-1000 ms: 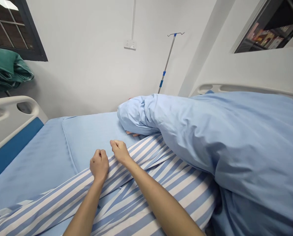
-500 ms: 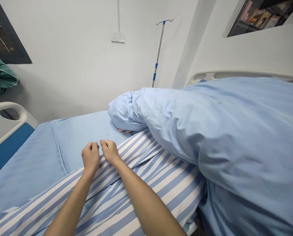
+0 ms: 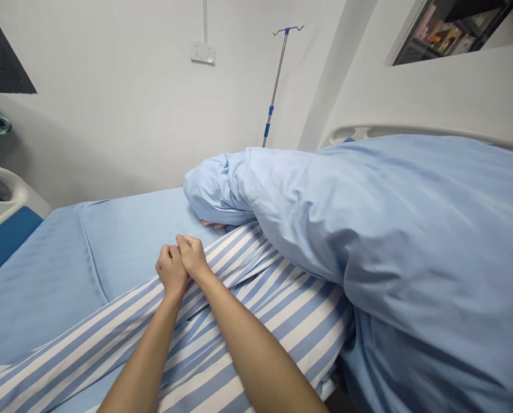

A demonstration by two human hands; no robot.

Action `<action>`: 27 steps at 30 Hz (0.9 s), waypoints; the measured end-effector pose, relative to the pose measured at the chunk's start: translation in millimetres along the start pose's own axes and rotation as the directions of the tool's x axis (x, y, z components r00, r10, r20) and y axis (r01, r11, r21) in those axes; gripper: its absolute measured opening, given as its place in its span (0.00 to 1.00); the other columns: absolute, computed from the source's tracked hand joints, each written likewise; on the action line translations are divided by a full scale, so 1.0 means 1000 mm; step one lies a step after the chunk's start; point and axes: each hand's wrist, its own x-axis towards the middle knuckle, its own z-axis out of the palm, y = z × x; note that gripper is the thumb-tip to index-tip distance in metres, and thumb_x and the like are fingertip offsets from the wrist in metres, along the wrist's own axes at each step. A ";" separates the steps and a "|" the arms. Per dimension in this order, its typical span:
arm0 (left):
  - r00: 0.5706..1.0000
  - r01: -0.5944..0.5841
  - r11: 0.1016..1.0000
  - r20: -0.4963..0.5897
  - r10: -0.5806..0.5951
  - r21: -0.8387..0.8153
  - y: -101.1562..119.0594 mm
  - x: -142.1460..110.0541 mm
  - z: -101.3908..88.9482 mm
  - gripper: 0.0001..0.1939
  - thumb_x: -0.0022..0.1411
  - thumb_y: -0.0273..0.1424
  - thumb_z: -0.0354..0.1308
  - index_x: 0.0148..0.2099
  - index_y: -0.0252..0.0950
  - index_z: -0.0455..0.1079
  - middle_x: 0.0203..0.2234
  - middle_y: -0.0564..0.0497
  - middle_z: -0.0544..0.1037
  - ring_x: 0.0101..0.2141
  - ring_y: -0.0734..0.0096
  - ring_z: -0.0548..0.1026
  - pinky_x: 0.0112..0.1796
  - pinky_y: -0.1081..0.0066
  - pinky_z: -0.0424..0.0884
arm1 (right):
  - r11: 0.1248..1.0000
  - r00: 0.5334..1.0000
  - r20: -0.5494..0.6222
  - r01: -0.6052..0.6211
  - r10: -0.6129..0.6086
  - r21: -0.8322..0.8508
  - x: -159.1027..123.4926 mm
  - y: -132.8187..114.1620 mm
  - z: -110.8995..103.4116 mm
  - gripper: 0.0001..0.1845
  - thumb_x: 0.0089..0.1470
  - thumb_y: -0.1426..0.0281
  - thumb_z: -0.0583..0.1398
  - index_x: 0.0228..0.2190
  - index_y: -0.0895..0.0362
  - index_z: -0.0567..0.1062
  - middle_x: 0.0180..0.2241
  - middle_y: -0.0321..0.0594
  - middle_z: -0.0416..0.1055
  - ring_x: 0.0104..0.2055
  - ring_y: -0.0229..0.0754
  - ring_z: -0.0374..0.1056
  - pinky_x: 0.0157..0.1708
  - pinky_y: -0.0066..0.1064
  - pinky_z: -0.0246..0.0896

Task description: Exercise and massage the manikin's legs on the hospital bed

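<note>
My left hand (image 3: 171,268) is closed in a fist at the far edge of a blue-and-white striped cloth (image 3: 299,304). Beside it, touching it, my right hand (image 3: 191,256) is also curled closed, with the thumb side towards the left hand. The fingertips of both hands face away, so what they hold, if anything, is hidden. The striped cloth, wrinkled along its middle, runs from the lower left up beneath a thick light-blue quilt (image 3: 389,229). Some skin-coloured digits (image 3: 213,224) show under the quilt's far edge.
A light-blue bed sheet (image 3: 127,229) lies beyond and left of my hands. The bed has a pale end board (image 3: 32,201) at left and another (image 3: 360,132) behind the quilt. An IV pole (image 3: 278,80) stands by the wall, right of a socket panel (image 3: 203,53).
My left hand has moved right, closing the gap so that it now touches my right hand. The right hand has barely shifted. The view has turned slightly to the right.
</note>
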 end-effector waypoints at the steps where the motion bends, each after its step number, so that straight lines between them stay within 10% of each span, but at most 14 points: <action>1: 1.000 -0.011 1.000 -0.001 0.011 0.011 -0.001 0.000 0.000 0.13 0.58 0.33 0.43 0.21 0.39 0.55 0.16 0.57 0.64 0.21 0.75 0.60 0.26 0.73 0.54 | 1.000 1.000 0.002 0.008 -0.008 -0.001 0.000 0.001 0.001 0.21 0.53 0.60 0.50 0.15 0.56 0.52 0.15 0.28 0.47 0.20 0.31 0.45 0.20 0.25 0.43; 7: 0.998 -0.047 0.999 0.033 0.047 0.005 -0.004 -0.001 -0.001 0.14 0.59 0.34 0.42 0.23 0.39 0.55 0.17 0.57 0.65 0.22 0.75 0.60 0.27 0.73 0.52 | 0.983 0.998 0.040 -0.041 0.048 -0.177 0.007 -0.005 -0.002 0.20 0.52 0.62 0.50 0.14 0.56 0.53 0.14 0.28 0.47 0.20 0.32 0.46 0.20 0.26 0.43; 12: 0.997 -0.058 0.997 0.046 0.056 0.057 -0.002 -0.003 0.000 0.14 0.58 0.33 0.43 0.21 0.38 0.53 0.14 0.57 0.61 0.21 0.75 0.57 0.26 0.73 0.50 | 0.881 0.976 0.189 0.179 -0.105 -0.438 0.016 -0.020 -0.025 0.22 0.53 0.63 0.50 0.12 0.57 0.55 0.14 0.29 0.49 0.20 0.32 0.48 0.22 0.27 0.40; 18: 0.997 -0.061 0.993 0.059 0.055 0.102 -0.001 -0.003 0.004 0.13 0.57 0.33 0.44 0.21 0.38 0.57 0.15 0.58 0.63 0.22 0.76 0.59 0.26 0.74 0.51 | 0.811 0.989 0.084 0.149 -0.123 -0.565 0.012 -0.001 -0.041 0.21 0.55 0.64 0.49 0.14 0.57 0.58 0.14 0.30 0.52 0.20 0.32 0.48 0.23 0.28 0.38; 27: 0.986 -0.061 0.983 0.162 0.032 0.175 0.007 -0.001 0.002 0.13 0.54 0.35 0.45 0.20 0.38 0.58 0.15 0.57 0.64 0.22 0.75 0.60 0.26 0.73 0.52 | 0.875 0.990 0.057 0.142 -0.131 -0.463 0.013 0.000 -0.043 0.21 0.55 0.63 0.49 0.14 0.57 0.57 0.14 0.30 0.52 0.20 0.33 0.49 0.23 0.27 0.39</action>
